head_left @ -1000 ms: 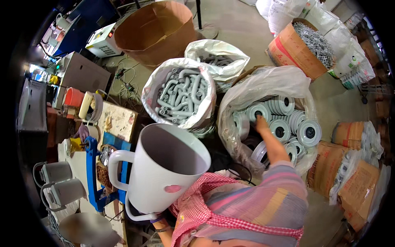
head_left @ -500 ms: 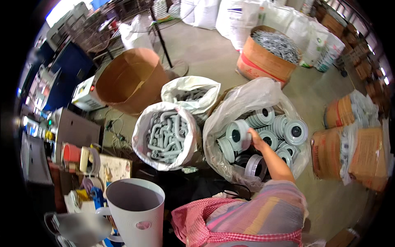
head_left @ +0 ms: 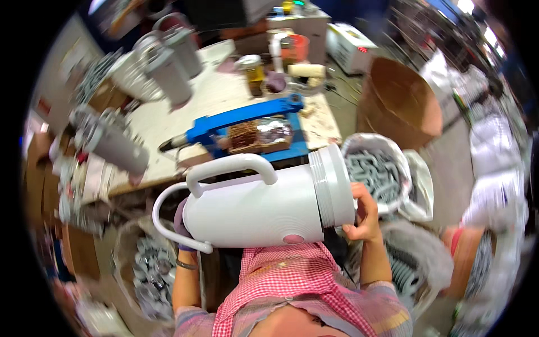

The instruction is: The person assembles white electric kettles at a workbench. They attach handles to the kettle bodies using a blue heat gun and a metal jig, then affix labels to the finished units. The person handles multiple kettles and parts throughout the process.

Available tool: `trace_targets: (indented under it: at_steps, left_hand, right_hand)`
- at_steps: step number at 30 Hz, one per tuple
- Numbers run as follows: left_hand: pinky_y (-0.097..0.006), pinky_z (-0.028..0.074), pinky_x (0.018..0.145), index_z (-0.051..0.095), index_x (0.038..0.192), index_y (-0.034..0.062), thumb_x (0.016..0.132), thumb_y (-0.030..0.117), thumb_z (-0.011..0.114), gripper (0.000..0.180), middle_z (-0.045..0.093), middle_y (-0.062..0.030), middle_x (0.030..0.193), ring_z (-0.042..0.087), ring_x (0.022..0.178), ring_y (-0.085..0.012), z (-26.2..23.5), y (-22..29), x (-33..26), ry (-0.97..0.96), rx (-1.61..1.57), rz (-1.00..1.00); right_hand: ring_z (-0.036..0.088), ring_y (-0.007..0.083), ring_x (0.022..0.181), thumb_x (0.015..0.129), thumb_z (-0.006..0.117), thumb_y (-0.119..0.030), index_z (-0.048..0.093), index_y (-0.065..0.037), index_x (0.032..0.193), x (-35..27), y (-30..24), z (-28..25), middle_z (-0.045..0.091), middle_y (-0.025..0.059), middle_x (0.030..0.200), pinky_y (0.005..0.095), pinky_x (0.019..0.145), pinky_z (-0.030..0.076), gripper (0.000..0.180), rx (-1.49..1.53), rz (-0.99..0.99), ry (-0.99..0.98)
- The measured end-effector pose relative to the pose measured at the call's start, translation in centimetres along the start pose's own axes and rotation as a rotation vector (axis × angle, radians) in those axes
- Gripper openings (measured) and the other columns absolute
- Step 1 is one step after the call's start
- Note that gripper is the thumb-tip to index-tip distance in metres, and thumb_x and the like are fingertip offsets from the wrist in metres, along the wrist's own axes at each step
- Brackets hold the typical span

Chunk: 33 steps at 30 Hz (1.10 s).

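Observation:
A large pale grey jug body (head_left: 252, 208) with a side handle (head_left: 233, 165) lies sideways before my chest. My left hand (head_left: 179, 222), in a dark purplish glove, grips its left end beside a curved loop handle (head_left: 168, 224). The jug hides part of those fingers. At the right end, my bare right hand (head_left: 366, 216) is closed on a round grey ribbed collar (head_left: 332, 188), which sits against the jug's mouth. Whether the collar is threaded on or only pressed there, I cannot tell.
A blue lever tool (head_left: 241, 121) stands on the worktable (head_left: 210, 62), with several grey jugs (head_left: 168, 76) to its left. Right of the table are a white sack of grey curved parts (head_left: 376, 174), a brown drum (head_left: 398, 101) and a plastic bag of round parts (head_left: 415, 253).
My view has swung left from the bags to the worktable. The right hand has brought a round grey collar out of the bag to the jug, which now lies sideways in both hands.

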<state>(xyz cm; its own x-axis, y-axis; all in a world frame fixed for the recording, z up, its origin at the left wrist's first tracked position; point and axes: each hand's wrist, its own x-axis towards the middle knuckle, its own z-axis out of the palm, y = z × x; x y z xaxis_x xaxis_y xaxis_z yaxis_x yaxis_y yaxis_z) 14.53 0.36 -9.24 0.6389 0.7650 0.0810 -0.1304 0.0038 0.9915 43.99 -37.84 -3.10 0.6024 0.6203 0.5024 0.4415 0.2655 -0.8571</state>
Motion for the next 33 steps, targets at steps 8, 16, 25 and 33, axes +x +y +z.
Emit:
trace_targets:
  at_steps: [8, 16, 25, 33]
  left_hand:
    - [-0.032, 0.055, 0.086, 0.06, 0.123, 0.0006, 0.103, 0.023, 0.045, 0.033, 0.069, -0.0091, 0.112, 0.066, 0.1, -0.0197, -4.7, 2.5, -6.0, 0.305, -0.329, -0.098]
    - [-0.035, 0.055, 0.091, 0.058, 0.127, 0.0009, 0.102, 0.024, 0.047, 0.036, 0.067, -0.0117, 0.117, 0.066, 0.106, -0.023, -4.2, 2.9, -6.9, 0.262, -0.51, -0.163]
    - [-0.039, 0.054, 0.095, 0.054, 0.132, 0.0011, 0.102, 0.018, 0.049, 0.035, 0.063, -0.0138, 0.125, 0.064, 0.111, -0.0242, -4.8, 2.5, -6.2, -0.026, -0.799, -0.454]
    - [-0.04, 0.049, 0.098, 0.056, 0.127, -0.0026, 0.1, 0.031, 0.047, 0.044, 0.064, -0.0162, 0.121, 0.063, 0.107, -0.0268, -3.5, 13.5, -7.7, 0.472, 1.171, 0.633]
  right_hand:
    - [0.051, 0.0305, 0.093, 0.063, 0.072, -0.044, 0.057, 0.002, 0.107, 4.5, 0.3, 8.8, 0.057, 0.0147, 0.098, 0.0432, 0.085, 0.042, 0.066, -0.049, -0.365, -0.025]
    - [0.054, 0.0295, 0.083, 0.052, 0.086, -0.049, 0.064, 0.002, 0.102, 5.9, 0.0, 10.5, 0.06, 0.0107, 0.088, 0.0437, 0.082, 0.044, 0.074, -0.147, -0.342, 0.009]
    - [0.055, 0.0253, 0.076, 0.054, 0.087, -0.042, 0.069, -0.003, 0.093, 5.5, -3.3, 9.6, 0.061, 0.0069, 0.08, 0.0458, 0.082, 0.047, 0.058, -0.044, -0.578, -0.174]
    - [0.061, 0.019, 0.09, 0.077, 0.08, -0.042, 0.065, 0.004, 0.113, 6.8, 4.6, 15.2, 0.066, 0.0088, 0.102, 0.0327, 0.083, 0.048, 0.061, 0.589, 0.447, 0.084]
